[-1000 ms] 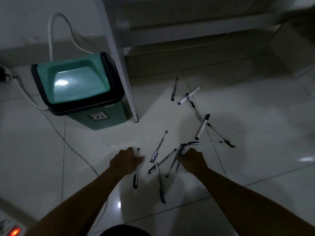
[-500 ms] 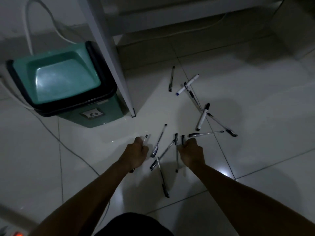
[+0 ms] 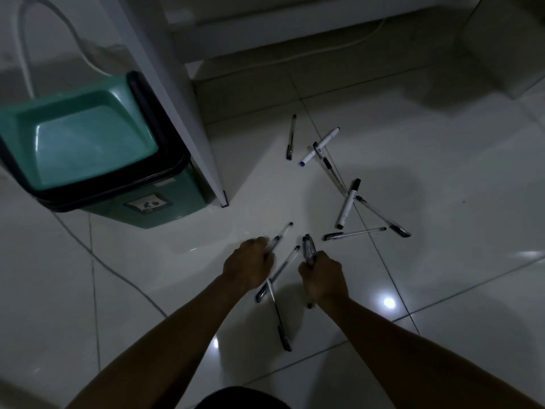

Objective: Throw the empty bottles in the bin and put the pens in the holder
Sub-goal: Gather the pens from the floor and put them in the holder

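Several pens lie scattered on the white tiled floor. My left hand (image 3: 249, 265) is closed around a clear pen (image 3: 282, 233) whose tip sticks out past the knuckles. My right hand (image 3: 323, 276) grips a small bundle of dark pens (image 3: 308, 246) that points away from me. Between my hands lie two more pens (image 3: 284, 265), crossing each other. Farther out rest a white marker with a blue cap (image 3: 320, 146), a white marker with a black cap (image 3: 348, 203) and thin clear pens (image 3: 354, 233). The green bin (image 3: 88, 149) with its swing lid stands at the left. No bottles or holder show.
A white table leg (image 3: 188, 113) comes down right beside the bin. A white cable (image 3: 124, 278) runs across the floor at the left, and another loops behind the bin. A low white frame (image 3: 295, 28) crosses the back. The room is dim.
My left hand has lifted one pen off the floor and now closes on a second one. My right hand has gathered its pens upright. The view has shifted closer to the bin.
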